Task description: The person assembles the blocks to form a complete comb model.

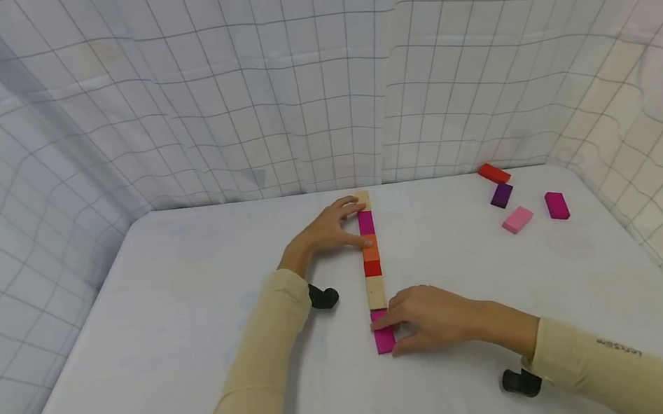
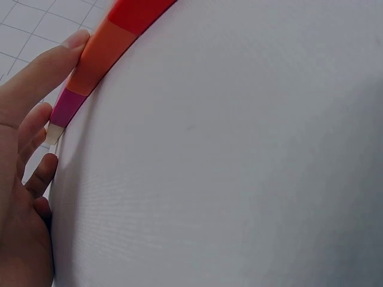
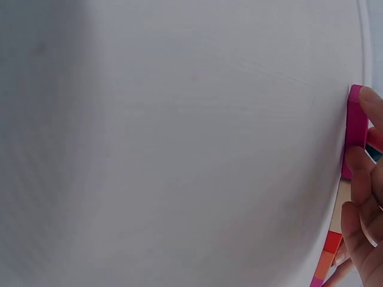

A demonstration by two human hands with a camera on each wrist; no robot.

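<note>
A straight row of small coloured blocks runs away from me down the middle of the white table. A pale wooden block (image 1: 363,198) is at the far end, followed by a magenta, an orange (image 1: 371,252), a red (image 1: 373,268) and another pale block (image 1: 376,292). My left hand (image 1: 329,227) spreads along the far part, thumb touching the orange block and fingertips at the far pale one. At the near end, my right hand (image 1: 432,314) pinches a magenta block (image 3: 357,122) between thumb and fingers; the fingers partly hide it.
To the right lie loose blocks: a red block (image 1: 494,173), a dark purple block (image 1: 502,195), a pink block (image 1: 518,220) and a magenta block (image 1: 557,206). White grid-patterned curtains (image 1: 313,75) enclose the table (image 1: 139,375) at the back and sides.
</note>
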